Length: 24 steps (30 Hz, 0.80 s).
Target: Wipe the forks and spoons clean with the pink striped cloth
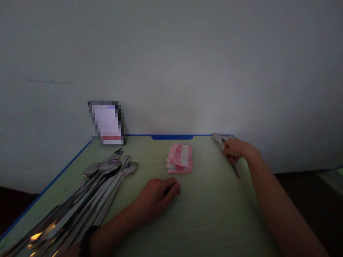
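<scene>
At the far right of the table, my right hand (235,150) is closed around the handle of a metal spoon (217,137). The spoon lies slantwise, its bowl toward the wall and its handle end toward me. Part of another shiny utensil (227,136) shows behind that hand, mostly hidden. My left hand (158,196) rests on the tabletop with curled fingers and nothing visible in them. Just beyond it sits a folded pink-and-white cloth (180,159), untouched. To the left, several long metal spoons and other cutlery (88,192) lie in a loose pile beside my left forearm.
A phone (108,123) with a blurred-out screen leans against the grey wall (171,67) at the back left. The pale green table (203,214) has a blue edge that meets the wall. Dark floor shows past both sides.
</scene>
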### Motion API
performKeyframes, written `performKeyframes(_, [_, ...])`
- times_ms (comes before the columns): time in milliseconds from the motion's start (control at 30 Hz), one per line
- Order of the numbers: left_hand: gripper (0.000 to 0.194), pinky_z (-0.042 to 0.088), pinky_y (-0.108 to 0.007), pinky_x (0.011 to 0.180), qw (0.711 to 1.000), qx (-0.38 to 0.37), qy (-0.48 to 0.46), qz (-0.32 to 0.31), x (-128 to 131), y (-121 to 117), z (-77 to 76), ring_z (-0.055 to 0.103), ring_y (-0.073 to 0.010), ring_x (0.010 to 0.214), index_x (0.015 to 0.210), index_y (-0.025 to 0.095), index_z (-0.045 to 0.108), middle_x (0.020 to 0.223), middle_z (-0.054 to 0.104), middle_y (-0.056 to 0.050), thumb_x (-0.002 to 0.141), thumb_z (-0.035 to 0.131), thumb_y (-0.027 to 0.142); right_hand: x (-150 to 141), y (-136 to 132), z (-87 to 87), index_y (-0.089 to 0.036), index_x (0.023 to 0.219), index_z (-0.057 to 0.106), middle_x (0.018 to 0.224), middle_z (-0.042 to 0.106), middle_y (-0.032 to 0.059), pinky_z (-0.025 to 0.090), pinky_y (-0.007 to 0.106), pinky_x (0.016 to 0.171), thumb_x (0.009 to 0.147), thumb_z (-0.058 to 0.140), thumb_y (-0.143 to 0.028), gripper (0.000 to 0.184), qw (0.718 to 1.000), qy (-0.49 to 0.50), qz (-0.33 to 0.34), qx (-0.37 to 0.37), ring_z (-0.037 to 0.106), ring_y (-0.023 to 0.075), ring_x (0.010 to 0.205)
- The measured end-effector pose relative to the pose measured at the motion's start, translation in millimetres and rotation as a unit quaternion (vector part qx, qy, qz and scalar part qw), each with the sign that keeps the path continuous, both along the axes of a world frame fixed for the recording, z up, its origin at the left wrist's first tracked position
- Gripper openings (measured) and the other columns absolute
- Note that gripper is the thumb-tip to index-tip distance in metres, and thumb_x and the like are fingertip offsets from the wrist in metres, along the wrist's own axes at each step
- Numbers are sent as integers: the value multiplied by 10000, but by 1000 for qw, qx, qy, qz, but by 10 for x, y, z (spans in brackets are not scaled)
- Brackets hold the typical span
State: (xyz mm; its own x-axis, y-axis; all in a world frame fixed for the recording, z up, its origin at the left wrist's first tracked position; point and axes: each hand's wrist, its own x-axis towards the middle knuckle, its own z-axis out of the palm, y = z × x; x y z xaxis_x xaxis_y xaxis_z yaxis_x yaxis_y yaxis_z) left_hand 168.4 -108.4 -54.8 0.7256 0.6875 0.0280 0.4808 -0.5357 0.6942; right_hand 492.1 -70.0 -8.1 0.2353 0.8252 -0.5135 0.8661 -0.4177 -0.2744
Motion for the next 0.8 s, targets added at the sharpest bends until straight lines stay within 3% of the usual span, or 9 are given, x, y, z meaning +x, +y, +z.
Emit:
performKeyframes(233, [335, 300, -196, 506, 1000, 9, 25, -10, 4, 5, -2, 465, -94, 526, 673, 167, 512, 577, 484, 41, 922, 352, 323, 12, 39, -44, -110, 715, 620, 618, 662, 130, 535, 351, 541, 733, 504, -127, 118, 1000, -22, -9, -17, 649, 224, 530])
performKeyframes(500, [331, 310, -202, 519, 999, 17, 32, -7, -2, -8, 8, 480, -97, 539, 698, 165, 528, 601, 520, 31, 926, 346, 321, 102, 57, -100, -151, 698, 629, 571, 654, 75, 511, 305, 485, 721, 577, -166, 59, 997, -37, -49, 38, 637, 201, 493])
performKeyframes(667, [326, 315, -203, 529, 999, 22, 30, -14, -3, 2, -19, 479, -94, 540, 712, 165, 532, 602, 515, 35, 932, 341, 313, 13, 45, -36, -148, 667, 593, 540, 633, 66, 465, 272, 446, 746, 582, -221, 109, 997, -69, -14, 44, 597, 169, 420])
performKeyframes(800, [323, 332, -204, 541, 998, 34, 39, -20, -24, 44, 4, 491, -101, 558, 727, 168, 526, 616, 513, 29, 937, 324, 307, -248, 27, 67, -168, 827, 561, 601, 646, 34, 419, 245, 443, 793, 547, -334, 170, 989, -47, 68, 124, 565, 130, 408])
